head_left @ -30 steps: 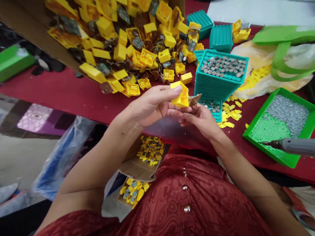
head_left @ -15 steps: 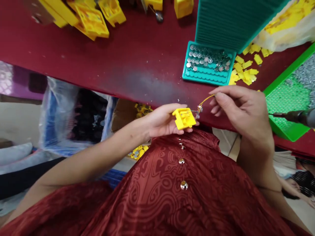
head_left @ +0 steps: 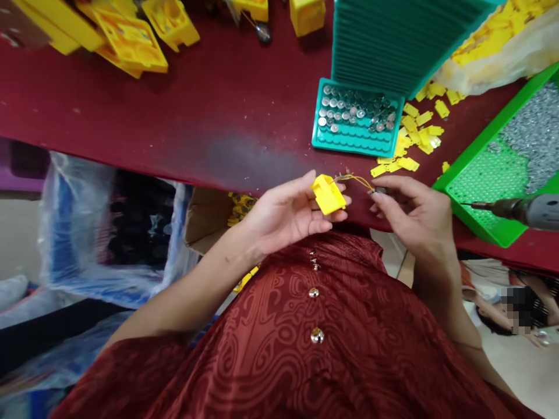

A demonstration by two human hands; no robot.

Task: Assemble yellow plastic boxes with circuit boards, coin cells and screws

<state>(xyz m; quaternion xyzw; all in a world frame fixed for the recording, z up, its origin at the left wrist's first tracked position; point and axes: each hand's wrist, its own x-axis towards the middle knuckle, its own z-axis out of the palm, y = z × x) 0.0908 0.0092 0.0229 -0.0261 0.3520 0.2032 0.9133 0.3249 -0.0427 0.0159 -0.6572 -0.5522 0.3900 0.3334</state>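
Note:
My left hand [head_left: 290,215] holds a small yellow plastic case [head_left: 329,196] at the fingers, palm turned up. Thin yellow wires [head_left: 358,178] run from the case towards my right hand [head_left: 414,212]. Between my right thumb and index finger is a small dark part [head_left: 379,190] at the wire ends; its kind is too small to make out. Close beyond both hands lies a teal tray [head_left: 358,143] with rows of small round silver pieces.
Loose yellow plastic pieces [head_left: 423,139] lie right of the tray, beside a green basket [head_left: 493,227] of small metal parts. A power screwdriver [head_left: 528,210] points in from the right. Yellow cases [head_left: 131,43] lie far left. A lined blue crate [head_left: 105,273] stands below.
The yellow case has tilted in my left hand, whose fingers have spread. My right hand has lowered slightly, and a dark part now shows in its pinch.

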